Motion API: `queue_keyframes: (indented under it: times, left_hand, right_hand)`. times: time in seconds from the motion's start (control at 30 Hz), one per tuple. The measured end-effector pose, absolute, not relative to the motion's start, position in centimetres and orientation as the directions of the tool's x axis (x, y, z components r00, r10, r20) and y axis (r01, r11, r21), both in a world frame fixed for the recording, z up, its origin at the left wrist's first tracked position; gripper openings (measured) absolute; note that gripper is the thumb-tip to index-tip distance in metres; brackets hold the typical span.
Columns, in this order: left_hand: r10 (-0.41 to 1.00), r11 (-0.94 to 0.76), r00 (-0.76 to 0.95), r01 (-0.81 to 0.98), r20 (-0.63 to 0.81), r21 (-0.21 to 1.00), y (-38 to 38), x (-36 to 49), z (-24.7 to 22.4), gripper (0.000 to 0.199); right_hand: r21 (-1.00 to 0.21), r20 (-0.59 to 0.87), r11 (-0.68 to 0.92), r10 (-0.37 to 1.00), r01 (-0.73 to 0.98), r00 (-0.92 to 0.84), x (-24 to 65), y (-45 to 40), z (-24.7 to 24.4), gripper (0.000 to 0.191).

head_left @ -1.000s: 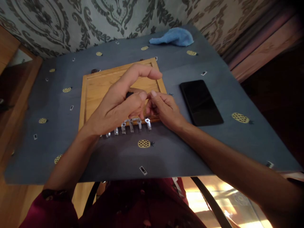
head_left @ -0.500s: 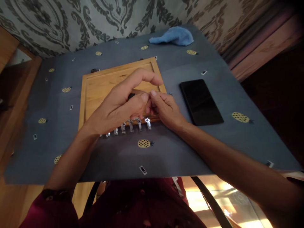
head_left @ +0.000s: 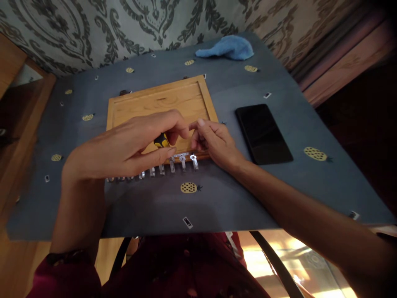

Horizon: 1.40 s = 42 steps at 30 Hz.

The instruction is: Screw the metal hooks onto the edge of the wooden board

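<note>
My left hand [head_left: 139, 142] hovers over the near part of a framed wooden board [head_left: 206, 97], its thumb and forefinger apart. Its other fingers curl around a black-and-yellow handle [head_left: 161, 141] that looks like a screwdriver's; the rest of that tool is hidden. To the right, my right hand [head_left: 215, 140] is closed, thumb pressed to the forefinger at the board's near right corner. Anything in that pinch is too small to make out. A row of several metal hooks [head_left: 173, 165] runs along the board's near edge, partly below my left hand.
Right of the board lies a black phone [head_left: 263, 133]. A blue cloth [head_left: 228, 47] is crumpled at the table's far edge, by the patterned wall. Dark small pieces [head_left: 125, 92] show behind the board. A grey pineapple-print cover [head_left: 149, 211] spreads over the table.
My left hand has moved left and turned palm down, away from my right fingertips, and the black-and-yellow handle has shifted with it. My right hand has hardly moved.
</note>
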State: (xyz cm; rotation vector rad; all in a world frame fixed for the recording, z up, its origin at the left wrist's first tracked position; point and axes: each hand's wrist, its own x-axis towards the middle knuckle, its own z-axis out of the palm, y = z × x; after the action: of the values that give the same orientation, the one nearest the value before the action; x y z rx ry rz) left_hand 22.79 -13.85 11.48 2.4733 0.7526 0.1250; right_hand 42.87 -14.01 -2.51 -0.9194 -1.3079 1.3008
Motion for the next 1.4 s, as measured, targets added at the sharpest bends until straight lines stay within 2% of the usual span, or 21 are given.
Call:
queue_keyframes:
  times: [0.4,0.83,1.03,1.4]
  left_hand:
    - [0.646,-0.687,0.763,0.595,-0.024,0.416,-15.0,23.2,11.1,0.020]
    - [0.651,-0.700,0.759,0.597,0.005,0.391,-15.4,23.6,11.0,0.022]
    - [0.669,-0.707,0.742,0.615,0.048,0.348,-15.2,23.0,11.5,0.015]
    - [0.709,-0.682,0.705,0.670,0.037,0.294,-15.1,23.0,11.6,0.024]
  right_hand:
    - [-0.987,0.130,0.109,0.974,-0.119,-0.186,42.9,-14.1,-2.4,0.052]
    - [-0.986,0.139,0.117,0.971,-0.116,-0.197,43.0,-14.1,-2.3,0.052]
    - [-0.989,0.135,0.120,0.973,-0.090,-0.187,42.9,-14.1,-2.3,0.054]
    - [-0.987,0.116,0.091,0.974,-0.133,-0.195,42.9,-14.1,-2.4,0.054]
